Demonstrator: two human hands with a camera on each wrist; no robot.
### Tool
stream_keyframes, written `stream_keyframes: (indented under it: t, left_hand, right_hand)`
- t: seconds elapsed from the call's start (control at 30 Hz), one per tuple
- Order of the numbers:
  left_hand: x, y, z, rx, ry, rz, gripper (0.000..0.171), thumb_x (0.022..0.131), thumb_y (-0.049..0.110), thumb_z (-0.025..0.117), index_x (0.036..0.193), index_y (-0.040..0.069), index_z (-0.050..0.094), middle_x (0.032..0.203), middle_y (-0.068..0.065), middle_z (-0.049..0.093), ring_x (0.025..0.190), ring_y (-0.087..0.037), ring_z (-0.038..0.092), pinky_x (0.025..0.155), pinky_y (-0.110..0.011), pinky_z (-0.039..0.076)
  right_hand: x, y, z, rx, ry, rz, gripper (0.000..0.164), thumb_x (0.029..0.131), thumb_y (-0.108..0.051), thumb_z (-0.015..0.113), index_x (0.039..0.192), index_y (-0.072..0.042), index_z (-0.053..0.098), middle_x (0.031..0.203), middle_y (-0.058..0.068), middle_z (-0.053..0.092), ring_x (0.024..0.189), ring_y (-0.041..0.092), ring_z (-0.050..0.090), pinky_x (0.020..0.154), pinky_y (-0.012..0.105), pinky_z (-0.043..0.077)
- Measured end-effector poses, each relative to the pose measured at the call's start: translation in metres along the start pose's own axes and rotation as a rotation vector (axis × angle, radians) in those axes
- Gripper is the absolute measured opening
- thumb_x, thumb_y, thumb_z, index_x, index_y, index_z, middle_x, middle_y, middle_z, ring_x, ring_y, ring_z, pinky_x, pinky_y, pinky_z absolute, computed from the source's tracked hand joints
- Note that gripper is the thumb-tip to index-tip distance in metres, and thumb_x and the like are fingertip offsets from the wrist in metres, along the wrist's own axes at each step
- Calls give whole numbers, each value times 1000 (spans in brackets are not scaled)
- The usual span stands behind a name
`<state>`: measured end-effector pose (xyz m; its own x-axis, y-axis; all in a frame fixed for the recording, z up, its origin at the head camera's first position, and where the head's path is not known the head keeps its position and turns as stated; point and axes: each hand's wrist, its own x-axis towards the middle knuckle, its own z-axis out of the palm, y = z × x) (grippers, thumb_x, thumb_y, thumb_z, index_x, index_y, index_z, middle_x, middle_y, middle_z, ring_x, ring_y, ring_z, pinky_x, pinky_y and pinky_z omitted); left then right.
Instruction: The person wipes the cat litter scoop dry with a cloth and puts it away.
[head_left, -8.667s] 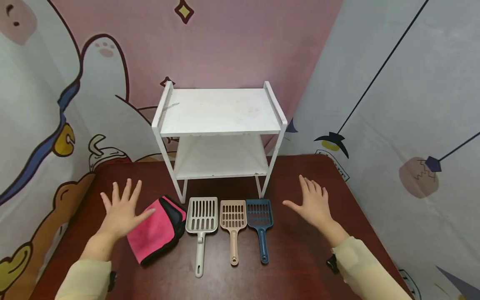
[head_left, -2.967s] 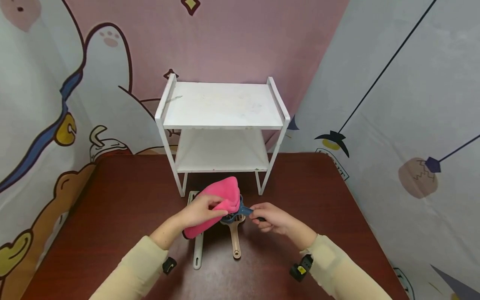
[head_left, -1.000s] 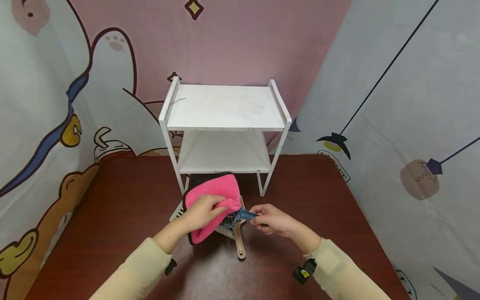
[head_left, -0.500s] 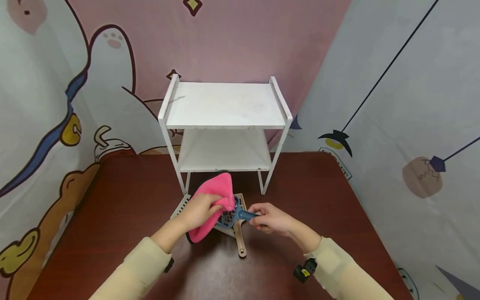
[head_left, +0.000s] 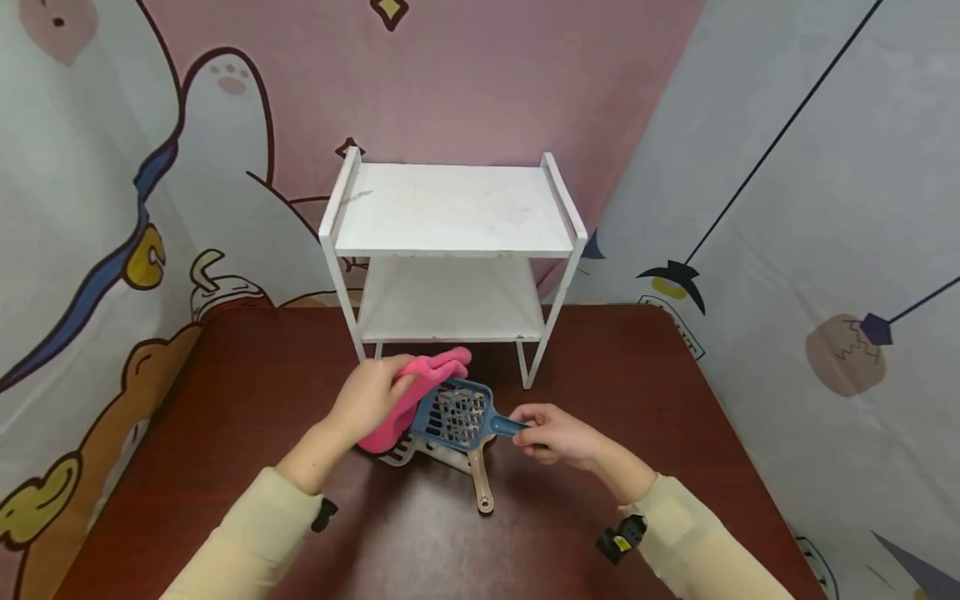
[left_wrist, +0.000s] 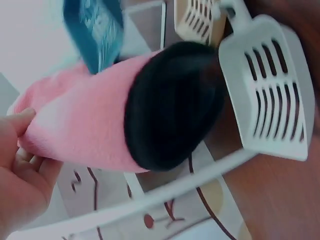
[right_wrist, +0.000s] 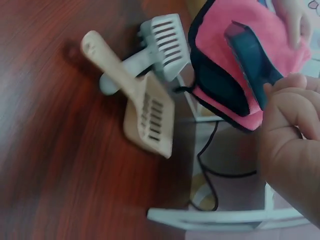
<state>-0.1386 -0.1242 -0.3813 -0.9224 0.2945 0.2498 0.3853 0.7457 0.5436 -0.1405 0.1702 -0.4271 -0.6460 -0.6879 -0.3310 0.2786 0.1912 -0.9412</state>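
Note:
My right hand (head_left: pixel 558 435) grips the handle of a blue litter scoop (head_left: pixel 457 415), its slotted pan turned up and to the left over the other scoops. A pink cloth with black edging (head_left: pixel 420 385) is pinched between the thumb and fingers of my left hand (head_left: pixel 369 400), at the pan's left side. In the left wrist view the cloth (left_wrist: pixel 90 120) hangs in a fold below the blue scoop (left_wrist: pixel 97 30). Beneath, a beige scoop (head_left: pixel 481 483) lies on the table, with a light grey scoop (right_wrist: pixel 170 42) beside it, partly hidden by cloth and blue scoop.
A white two-tier shelf (head_left: pixel 457 208) stands behind the hands at the back of the dark red-brown table (head_left: pixel 600 367). Its front legs come down close behind the scoops. Patterned fabric walls (head_left: pixel 480 75) border the table at the back and sides.
The blue scoop was lifted from the row and the cloth picked up earlier. The grey scoop has turned askew. Just now the left hand has moved up and left with the cloth, baring the blue pan.

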Motion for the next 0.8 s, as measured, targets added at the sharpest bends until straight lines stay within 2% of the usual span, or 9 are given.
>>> stream_keyframes:
  t: [0.07, 0.17, 0.33, 0.47, 0.57, 0.7, 0.8]
  left_hand:
    - [1, -7, -7, -37, 28, -42, 11, 90, 10, 61, 98, 5, 66, 59, 1, 44, 53, -9, 35, 52, -23, 32]
    - [2, -17, -14, -82, 50, -92, 12, 90, 10, 61, 99, 3, 66, 57, 1, 40, 51, -9, 33, 50, -22, 31]
    - [4, -24, -17, -106, 46, -123, 15, 91, 12, 60, 101, 2, 66, 57, 1, 38, 51, -10, 33, 50, -22, 32]
    - [9, -21, -16, -105, 40, -108, 11, 91, 12, 59, 85, 3, 62, 58, 2, 33, 53, -11, 32, 52, -23, 31]
    - [13, -15, -13, -100, 29, -92, 19, 92, 12, 58, 75, 6, 54, 59, 2, 31, 54, -11, 32, 54, -25, 30]
    - [18, -3, -6, -113, -13, -53, 15, 93, 13, 57, 79, 7, 56, 60, 3, 32, 54, -9, 31, 54, -24, 30]
    - [19, 9, 1, -118, -75, 23, 10, 93, 15, 57, 90, 7, 62, 60, 4, 36, 54, -8, 34, 55, -22, 32]
  right_hand:
    - [-2, 4, -5, -23, 14, 24, 23, 88, -3, 52, 106, 10, 45, 60, -7, 50, 39, 2, 25, 41, 19, 20]
    - [-5, 8, -10, -70, 49, 51, 25, 94, -14, 51, 106, 7, 47, 62, -6, 50, 40, 3, 26, 42, 21, 21]
    - [-6, 8, -18, -162, 108, 65, 32, 100, -29, 44, 103, 2, 53, 63, -5, 51, 42, 4, 32, 43, 21, 24]
    - [-6, 6, -22, -184, 115, 66, 32, 98, -28, 46, 108, 1, 55, 65, -5, 52, 45, 4, 37, 45, 20, 29]
    - [-4, 3, -21, -180, 100, 76, 33, 98, -29, 48, 110, 0, 55, 66, -5, 51, 46, 5, 36, 45, 20, 28]
    - [1, -1, -17, -182, 70, 82, 34, 98, -29, 48, 109, 2, 56, 65, -3, 49, 43, 6, 29, 42, 19, 24]
    - [5, -2, -12, -171, 67, 100, 32, 97, -26, 49, 108, 3, 57, 63, -2, 49, 43, 6, 27, 41, 19, 22]
